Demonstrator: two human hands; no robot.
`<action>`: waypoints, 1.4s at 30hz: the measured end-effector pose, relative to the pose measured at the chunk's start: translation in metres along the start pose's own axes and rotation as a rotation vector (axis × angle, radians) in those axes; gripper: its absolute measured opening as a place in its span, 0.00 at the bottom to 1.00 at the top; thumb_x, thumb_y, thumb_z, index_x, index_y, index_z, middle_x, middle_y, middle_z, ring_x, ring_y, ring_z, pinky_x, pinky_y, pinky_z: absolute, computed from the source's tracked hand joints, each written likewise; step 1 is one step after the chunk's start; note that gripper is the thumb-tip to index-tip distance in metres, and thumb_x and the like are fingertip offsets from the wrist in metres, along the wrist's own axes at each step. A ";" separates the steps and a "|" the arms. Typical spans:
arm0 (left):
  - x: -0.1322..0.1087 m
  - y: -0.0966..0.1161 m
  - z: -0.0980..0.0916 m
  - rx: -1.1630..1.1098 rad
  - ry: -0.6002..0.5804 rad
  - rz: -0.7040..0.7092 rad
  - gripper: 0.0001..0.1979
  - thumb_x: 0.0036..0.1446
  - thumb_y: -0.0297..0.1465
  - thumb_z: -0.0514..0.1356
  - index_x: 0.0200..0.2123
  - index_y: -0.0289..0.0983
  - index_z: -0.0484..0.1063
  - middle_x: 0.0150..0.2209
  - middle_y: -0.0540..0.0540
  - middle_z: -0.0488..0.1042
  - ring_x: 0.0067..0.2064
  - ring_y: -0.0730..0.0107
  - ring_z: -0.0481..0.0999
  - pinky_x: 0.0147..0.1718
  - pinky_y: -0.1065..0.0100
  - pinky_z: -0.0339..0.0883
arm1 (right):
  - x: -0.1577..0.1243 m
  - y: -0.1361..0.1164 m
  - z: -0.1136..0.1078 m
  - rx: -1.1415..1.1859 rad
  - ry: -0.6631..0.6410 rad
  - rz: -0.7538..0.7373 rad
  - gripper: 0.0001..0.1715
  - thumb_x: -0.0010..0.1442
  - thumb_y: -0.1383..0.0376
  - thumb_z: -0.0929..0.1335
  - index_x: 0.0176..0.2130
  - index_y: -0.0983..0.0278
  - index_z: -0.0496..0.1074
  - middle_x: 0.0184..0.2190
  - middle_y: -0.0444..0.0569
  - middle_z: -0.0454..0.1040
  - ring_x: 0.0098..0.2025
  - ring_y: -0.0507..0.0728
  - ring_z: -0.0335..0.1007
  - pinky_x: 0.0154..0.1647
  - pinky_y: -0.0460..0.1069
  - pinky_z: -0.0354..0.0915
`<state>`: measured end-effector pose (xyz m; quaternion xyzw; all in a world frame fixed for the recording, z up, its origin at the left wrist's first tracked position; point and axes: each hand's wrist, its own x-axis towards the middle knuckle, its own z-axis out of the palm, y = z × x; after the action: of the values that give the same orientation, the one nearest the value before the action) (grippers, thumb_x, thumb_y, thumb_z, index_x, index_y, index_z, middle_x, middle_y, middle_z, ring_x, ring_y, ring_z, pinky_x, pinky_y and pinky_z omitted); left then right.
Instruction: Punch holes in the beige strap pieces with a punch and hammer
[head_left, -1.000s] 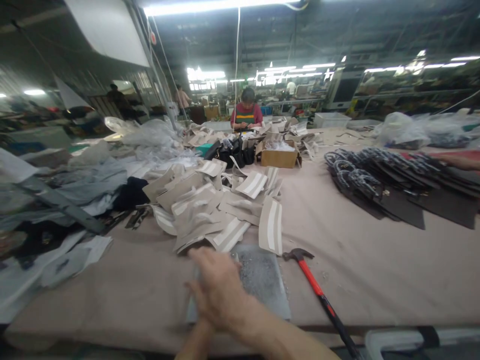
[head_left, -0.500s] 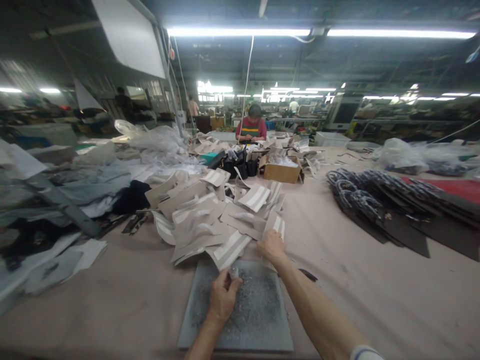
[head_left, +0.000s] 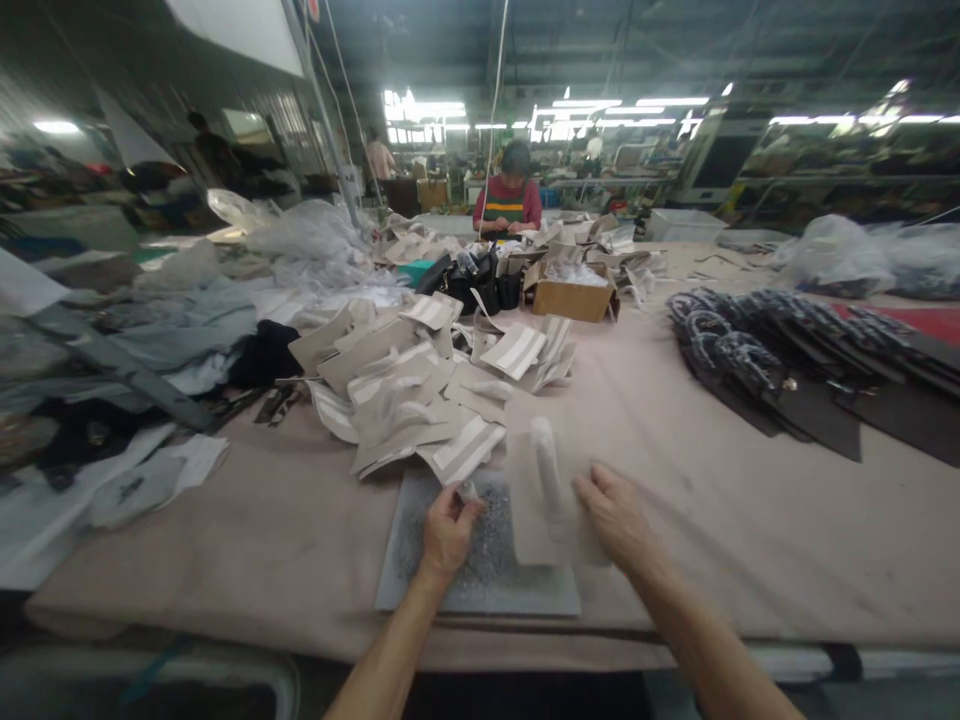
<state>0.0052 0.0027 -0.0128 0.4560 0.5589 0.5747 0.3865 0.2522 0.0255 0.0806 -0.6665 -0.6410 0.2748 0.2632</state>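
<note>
From close above, the head camera looks forward and down across the table [head_left: 750, 540].

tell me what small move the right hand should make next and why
Probably lower the beige panel onto the grey board: the right hand holds it at its right edge, partly in front of the board, while the left hand pinches a small pale piece there.

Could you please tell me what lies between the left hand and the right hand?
In the head view: part of the grey slab and the blurred beige panel in the right hand.
</note>
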 end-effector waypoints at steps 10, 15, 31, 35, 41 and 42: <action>0.009 0.017 0.012 -0.067 -0.028 0.013 0.16 0.54 0.40 0.68 0.40 0.34 0.77 0.36 0.44 0.82 0.38 0.62 0.81 0.40 0.67 0.75 | -0.097 0.030 0.055 -0.548 -0.091 0.124 0.28 0.67 0.58 0.61 0.60 0.72 0.65 0.37 0.62 0.78 0.39 0.69 0.78 0.38 0.58 0.70; 0.029 0.021 0.043 -0.145 -0.176 -0.002 0.17 0.53 0.37 0.68 0.43 0.34 0.76 0.36 0.44 0.81 0.38 0.64 0.80 0.40 0.67 0.73 | -0.081 0.011 0.045 -0.322 0.222 -0.305 0.25 0.68 0.59 0.62 0.59 0.67 0.64 0.57 0.63 0.70 0.58 0.67 0.68 0.54 0.60 0.68; 0.025 0.001 0.062 -0.128 -0.369 -0.026 0.13 0.53 0.35 0.67 0.40 0.35 0.77 0.35 0.45 0.81 0.35 0.65 0.79 0.36 0.70 0.72 | -0.080 0.001 0.073 -0.155 -0.032 -0.366 0.09 0.64 0.67 0.67 0.45 0.64 0.70 0.55 0.58 0.70 0.57 0.67 0.64 0.59 0.64 0.59; 0.023 0.002 0.061 -0.097 -0.378 -0.003 0.12 0.54 0.35 0.67 0.40 0.35 0.77 0.35 0.44 0.81 0.35 0.65 0.79 0.36 0.69 0.72 | -0.080 0.001 0.074 -0.147 -0.020 -0.368 0.10 0.63 0.67 0.67 0.46 0.66 0.70 0.54 0.58 0.70 0.56 0.67 0.64 0.58 0.64 0.60; 0.023 0.006 0.062 -0.036 -0.374 0.021 0.12 0.54 0.35 0.66 0.40 0.36 0.76 0.36 0.44 0.82 0.36 0.63 0.80 0.37 0.69 0.73 | -0.081 0.000 0.074 -0.145 -0.009 -0.367 0.10 0.62 0.67 0.67 0.45 0.66 0.71 0.53 0.59 0.71 0.54 0.66 0.66 0.58 0.64 0.61; 0.022 0.006 0.062 -0.014 -0.378 0.036 0.11 0.54 0.34 0.65 0.40 0.36 0.76 0.35 0.45 0.81 0.36 0.64 0.80 0.36 0.69 0.72 | -0.081 0.001 0.074 -0.142 -0.011 -0.374 0.11 0.62 0.66 0.67 0.46 0.66 0.71 0.54 0.59 0.71 0.54 0.66 0.66 0.58 0.64 0.61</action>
<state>0.0583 0.0411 -0.0071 0.5632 0.4639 0.4895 0.4775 0.1989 -0.0554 0.0293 -0.5510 -0.7729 0.1789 0.2587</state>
